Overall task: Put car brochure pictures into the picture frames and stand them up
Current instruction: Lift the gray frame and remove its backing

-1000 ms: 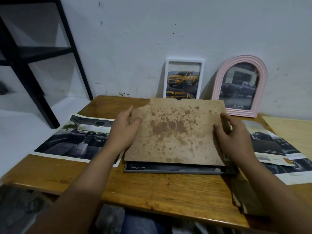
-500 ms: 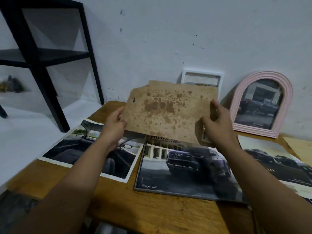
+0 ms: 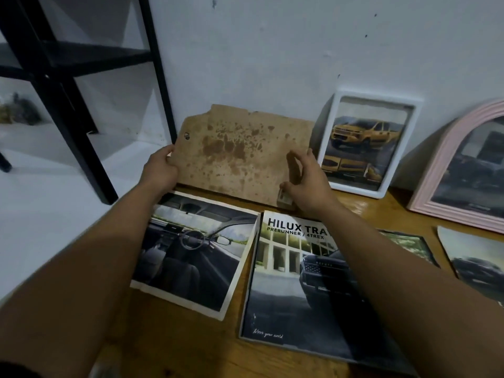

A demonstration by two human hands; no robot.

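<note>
Head view: I hold the stained brown backing board (image 3: 240, 156) upright at the back of the wooden table (image 3: 174, 334), its lower edge on or just above the tabletop, I cannot tell which, and its face toward me, close to the white wall (image 3: 272, 50). My left hand (image 3: 161, 170) grips its left edge, fingers curled round the rim with the thumb in front. My right hand (image 3: 305, 178) is at the board's lower right corner, thumb and fingers bent and pinching the edge beside a small pale tab (image 3: 285, 199) on that corner.

Just right of my right hand, the white picture frame (image 3: 368, 143) stands leaning on the wall with a yellow truck picture inside. Further right, the pink arched frame (image 3: 461, 170) stands too, holding a dark car picture, partly cut off by the edge of view.

Flat on the table, nearer me than the board, lies a Hilux brochure sheet (image 3: 286, 282) under my right forearm. To its left lies a car interior picture (image 3: 191, 255), partly under my left forearm. Another dark car sheet (image 3: 474, 263) lies at the far right. A black shelf frame (image 3: 68, 85) stands left of the table.
</note>
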